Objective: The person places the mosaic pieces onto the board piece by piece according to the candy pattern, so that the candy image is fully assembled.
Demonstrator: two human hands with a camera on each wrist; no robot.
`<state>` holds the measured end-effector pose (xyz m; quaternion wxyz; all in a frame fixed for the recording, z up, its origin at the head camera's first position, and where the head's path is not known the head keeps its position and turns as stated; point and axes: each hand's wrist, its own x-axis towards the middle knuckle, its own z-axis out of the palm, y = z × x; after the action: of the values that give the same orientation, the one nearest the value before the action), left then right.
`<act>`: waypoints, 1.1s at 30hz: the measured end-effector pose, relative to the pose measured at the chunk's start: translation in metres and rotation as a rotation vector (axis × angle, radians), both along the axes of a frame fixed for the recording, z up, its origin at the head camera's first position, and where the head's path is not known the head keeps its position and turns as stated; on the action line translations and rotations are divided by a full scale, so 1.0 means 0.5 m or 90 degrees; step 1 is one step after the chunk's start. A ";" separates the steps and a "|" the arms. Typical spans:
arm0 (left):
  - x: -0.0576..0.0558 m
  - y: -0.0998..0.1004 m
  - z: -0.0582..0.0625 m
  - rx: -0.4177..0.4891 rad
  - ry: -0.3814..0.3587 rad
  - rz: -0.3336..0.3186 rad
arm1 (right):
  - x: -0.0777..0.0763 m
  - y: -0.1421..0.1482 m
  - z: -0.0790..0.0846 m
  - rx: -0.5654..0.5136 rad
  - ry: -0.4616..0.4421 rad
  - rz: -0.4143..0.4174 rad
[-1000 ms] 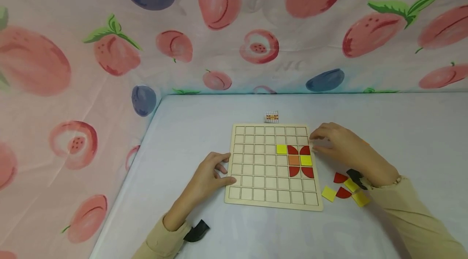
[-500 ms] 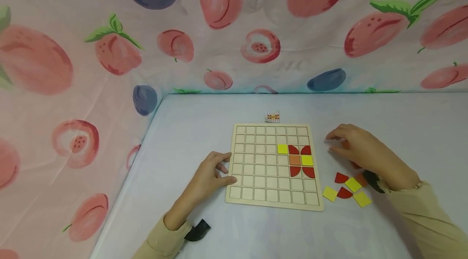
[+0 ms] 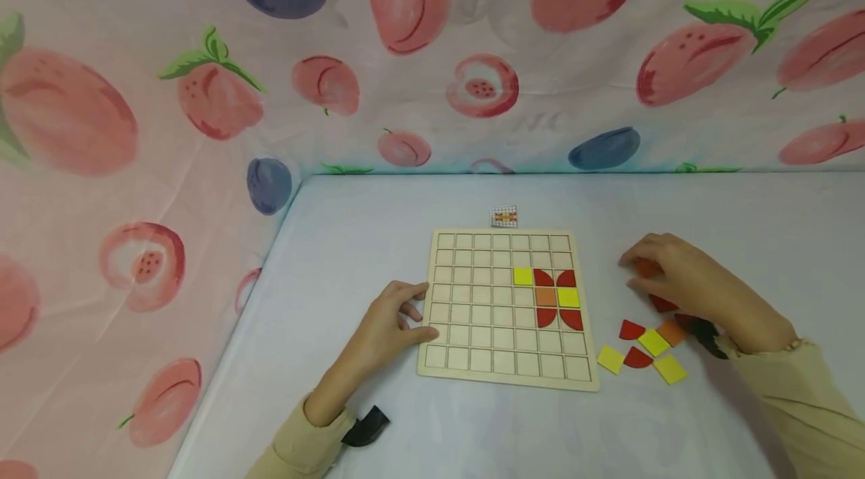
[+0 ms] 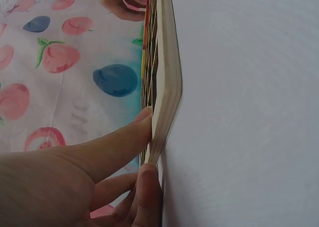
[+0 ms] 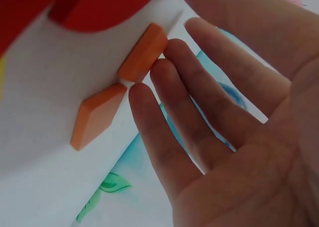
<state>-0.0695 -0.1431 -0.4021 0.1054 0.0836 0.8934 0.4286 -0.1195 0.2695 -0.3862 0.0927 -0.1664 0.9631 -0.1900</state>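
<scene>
My left hand (image 3: 390,323) rests at the left edge of a pale wooden grid board (image 3: 473,356); its thumb (image 4: 117,144) lies on the rim, with the index finger against the edge. On the board's right part sit red quarter-circle tiles (image 3: 544,317), yellow squares (image 3: 568,298) and an orange square (image 3: 545,296). To the right of the board, my right hand (image 3: 696,282) hovers low over loose tiles. Its extended fingers (image 5: 164,137) touch or nearly touch an orange square tile (image 5: 144,52), and a second orange tile (image 5: 99,114) lies beside it. The palm hides other pieces in the head view.
Loose yellow squares (image 3: 670,369), red quarter-circles (image 3: 637,357) and an orange square (image 3: 672,332) lie right of the board's lower corner. A small printed pattern card (image 3: 504,216) lies behind the board. Fruit-print cloth (image 3: 405,88) bounds the white table at back and left.
My right hand has moved right, away from the board's edge to over the loose tiles, uncovering some orange and red ones. The left hand and board have stayed put.
</scene>
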 end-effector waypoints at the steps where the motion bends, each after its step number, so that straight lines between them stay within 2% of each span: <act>1: 0.000 0.000 0.000 -0.001 0.000 0.000 | -0.001 0.004 -0.001 0.000 -0.001 0.005; 7: -0.004 0.000 -0.001 -0.002 0.007 -0.003 | -0.003 0.017 0.000 -0.015 0.020 0.019; 14: -0.004 0.000 -0.003 0.003 0.005 -0.004 | -0.007 0.020 0.003 -0.016 0.028 0.004; 21: -0.003 -0.001 -0.004 0.001 -0.001 -0.001 | -0.008 0.030 -0.005 -0.013 0.049 0.011; 33: -0.002 -0.002 -0.004 -0.002 0.002 0.000 | -0.002 0.019 -0.003 -0.023 0.064 -0.051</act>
<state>-0.0706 -0.1439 -0.4042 0.1044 0.0843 0.8942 0.4270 -0.1204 0.2791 -0.3875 0.0339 -0.1390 0.9688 -0.2025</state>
